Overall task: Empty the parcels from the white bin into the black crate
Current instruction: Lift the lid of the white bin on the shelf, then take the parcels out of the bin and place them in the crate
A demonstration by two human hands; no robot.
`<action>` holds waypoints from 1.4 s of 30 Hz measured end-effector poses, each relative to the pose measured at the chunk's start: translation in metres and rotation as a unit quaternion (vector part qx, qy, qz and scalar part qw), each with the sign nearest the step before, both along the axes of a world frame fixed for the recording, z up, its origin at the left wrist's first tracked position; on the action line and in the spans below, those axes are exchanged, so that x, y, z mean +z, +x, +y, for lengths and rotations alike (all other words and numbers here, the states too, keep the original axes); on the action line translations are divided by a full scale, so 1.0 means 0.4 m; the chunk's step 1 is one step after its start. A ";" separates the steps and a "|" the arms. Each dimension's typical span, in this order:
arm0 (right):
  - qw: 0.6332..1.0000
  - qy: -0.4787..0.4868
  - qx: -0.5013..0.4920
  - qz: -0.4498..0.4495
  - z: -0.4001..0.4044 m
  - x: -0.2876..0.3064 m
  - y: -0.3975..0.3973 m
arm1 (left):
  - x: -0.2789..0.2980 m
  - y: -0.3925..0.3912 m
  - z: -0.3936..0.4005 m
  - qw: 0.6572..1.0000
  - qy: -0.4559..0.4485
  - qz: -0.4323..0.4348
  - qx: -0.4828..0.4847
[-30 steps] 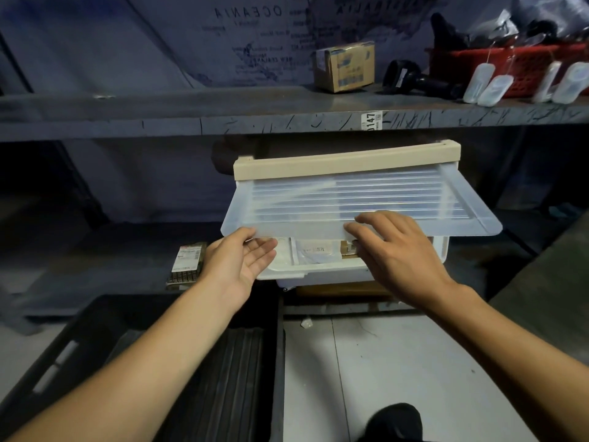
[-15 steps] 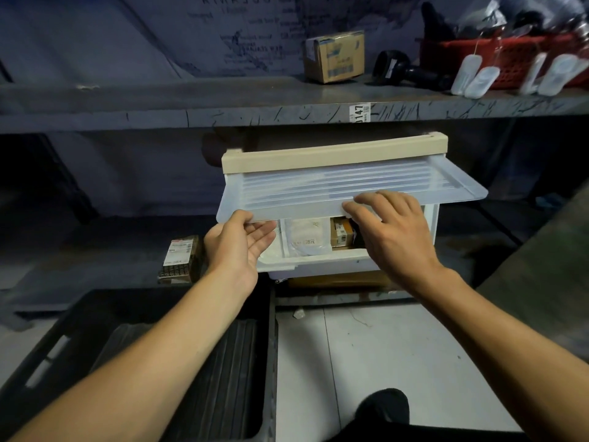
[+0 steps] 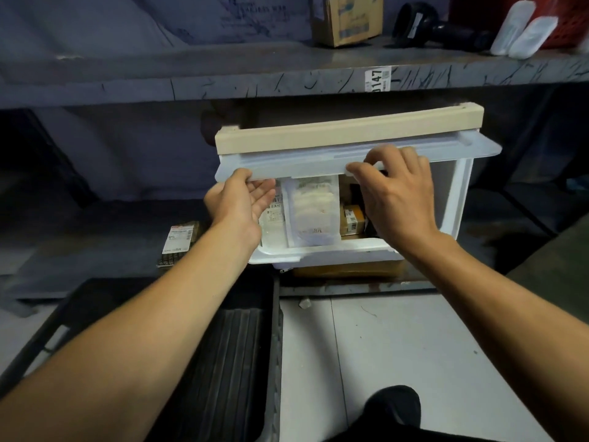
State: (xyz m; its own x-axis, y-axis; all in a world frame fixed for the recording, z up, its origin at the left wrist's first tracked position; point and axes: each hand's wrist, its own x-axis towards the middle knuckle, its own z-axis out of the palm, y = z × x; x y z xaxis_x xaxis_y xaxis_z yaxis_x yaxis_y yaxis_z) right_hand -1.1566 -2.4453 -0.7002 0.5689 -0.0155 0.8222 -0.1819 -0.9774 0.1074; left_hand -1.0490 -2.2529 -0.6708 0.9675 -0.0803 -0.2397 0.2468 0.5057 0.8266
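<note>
The white bin (image 3: pixel 457 199) stands on the lower shelf under a beige top bar. Its clear front flap (image 3: pixel 306 164) is lifted almost level. My left hand (image 3: pixel 239 202) holds the flap's left edge, thumb on top and fingers underneath. My right hand (image 3: pixel 395 193) grips the flap's front edge near the middle. Inside the bin a white padded parcel (image 3: pixel 314 212) stands upright, with a small brown box (image 3: pixel 352 220) to its right. The black crate (image 3: pixel 223 362) sits on the floor at the lower left, below my left arm.
A labelled dark packet (image 3: pixel 178 240) lies on the lower shelf left of the bin. On the upper shelf (image 3: pixel 223 78) sit a cardboard box (image 3: pixel 347 19), a black scanner (image 3: pixel 427 27) and a red basket with white pouches. My black shoe (image 3: pixel 392 409) rests on the pale floor.
Both hands have lifted the clear flap higher, from sloping down to almost level. The parcels inside the bin now show much more. The view has moved closer.
</note>
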 end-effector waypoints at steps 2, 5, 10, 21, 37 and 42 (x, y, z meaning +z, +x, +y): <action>0.999 0.043 0.018 0.004 -0.009 -0.003 0.024 | 0.000 0.024 -0.008 1.000 -0.014 0.005 -0.006; 0.995 0.082 0.045 0.018 -0.022 -0.004 0.052 | -0.003 0.057 -0.008 1.000 -0.027 -0.004 -0.013; 0.991 0.096 0.080 0.045 -0.036 -0.034 0.068 | -0.014 0.092 -0.016 0.999 -0.037 -0.014 -0.017; 0.821 0.565 0.048 0.071 -0.028 -0.125 0.147 | -0.177 0.097 -0.060 0.950 0.274 -0.095 -0.116; 0.665 0.738 0.055 0.096 0.017 -0.205 0.226 | -0.253 0.117 -0.073 0.944 0.283 -0.010 -0.172; 0.590 0.786 0.119 0.141 0.012 -0.118 0.124 | -0.213 0.078 -0.041 0.943 0.264 -0.032 -0.199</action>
State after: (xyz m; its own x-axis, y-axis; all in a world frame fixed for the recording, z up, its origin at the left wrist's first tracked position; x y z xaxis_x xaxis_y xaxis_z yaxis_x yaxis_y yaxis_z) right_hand -1.1068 -2.4405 -0.7475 0.8197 -0.5248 -0.2294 -0.2104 0.0967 -0.9728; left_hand -1.0176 -2.2694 -0.7559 0.9002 -0.3257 -0.2891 0.2705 -0.1022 0.9573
